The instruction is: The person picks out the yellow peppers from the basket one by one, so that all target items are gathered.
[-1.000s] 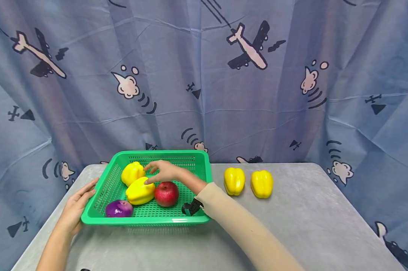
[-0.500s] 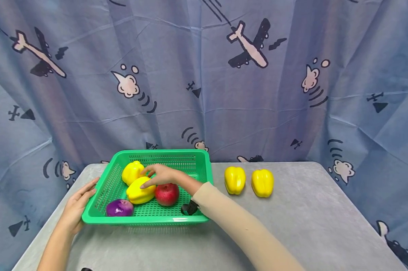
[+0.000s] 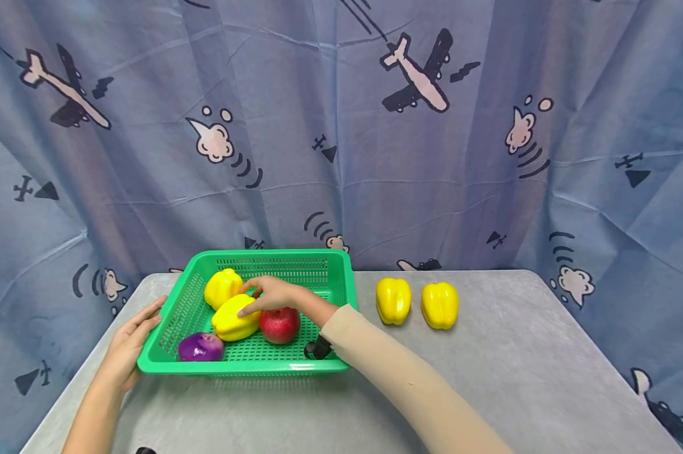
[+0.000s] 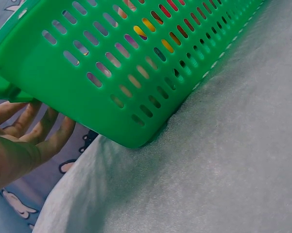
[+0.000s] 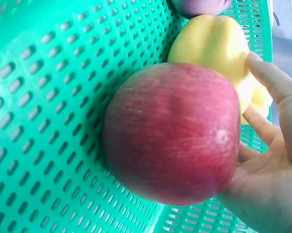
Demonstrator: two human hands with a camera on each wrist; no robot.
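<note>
A green basket [image 3: 250,367] stands on the table. My left hand [image 3: 127,343] is at its left end, fingers against the wall below the rim in the left wrist view. Inside, my right hand [image 3: 275,293] pinches a yellow bell pepper [image 3: 232,321] between thumb and fingers. In the right wrist view the thumb [image 5: 269,73] lies on the pepper's near side. A red apple [image 5: 175,136] sits right beside that hand. Another yellow bell pepper [image 3: 222,288] lies behind the held one, and a glossy purple round vegetable [image 3: 200,347] is at the front left.
Two more yellow bell peppers, one [image 3: 393,301] nearer the basket and one [image 3: 439,305] further right, sit on the grey table [image 3: 523,353]. A blue curtain [image 3: 296,126] with airplane prints hangs behind the table. A black strap [image 3: 318,348] shows at the right wrist.
My right hand has moved slightly down and left, its fingers and thumb coming onto the middle bell pepper. My left hand stays at the basket's left end.
</note>
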